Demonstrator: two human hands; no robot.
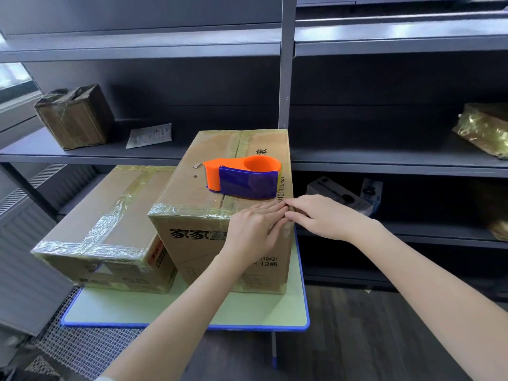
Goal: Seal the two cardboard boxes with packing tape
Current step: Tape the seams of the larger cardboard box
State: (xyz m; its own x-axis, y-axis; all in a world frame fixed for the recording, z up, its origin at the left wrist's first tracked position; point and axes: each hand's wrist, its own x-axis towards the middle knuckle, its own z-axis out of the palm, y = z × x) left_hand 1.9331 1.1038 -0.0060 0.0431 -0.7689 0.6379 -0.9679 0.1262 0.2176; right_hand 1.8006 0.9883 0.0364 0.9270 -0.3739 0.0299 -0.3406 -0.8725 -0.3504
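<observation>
Across the back, dark shelving (384, 160), with a worn parcel (74, 116) to the left and a gold-wrapped parcel (483, 127) to the right. In front of it, a pale desk (192, 312) with a blue rim, carrying both cardboard boxes side by side, close together.

To the left, the lower box (110, 210), already crossed with clear tape along its seam and near edge. To the right, the taller box (198, 185), flaps down, with tape (189, 210) along the centre seam and across the near top edge, running left to right toward the near right corner. On top of that box, toward its right side, an orange and blue tape dispenser (244, 177), lying free, held by neither hand.

At the near right corner, both hands meeting. Left hand (253, 229) laid flat over the top edge and front face, fingers straight and together, pressing. Right hand (321, 215) reaching in from the right, fingertips touching the left's at the corner; either pinching a loose tape end or only pressing it, impossible to tell which.

Probably smoothing the last end of tape round that corner. Right hand nearer the side face, so better placed to fold it down there. Dispenser just beyond the fingers, toward the back.
</observation>
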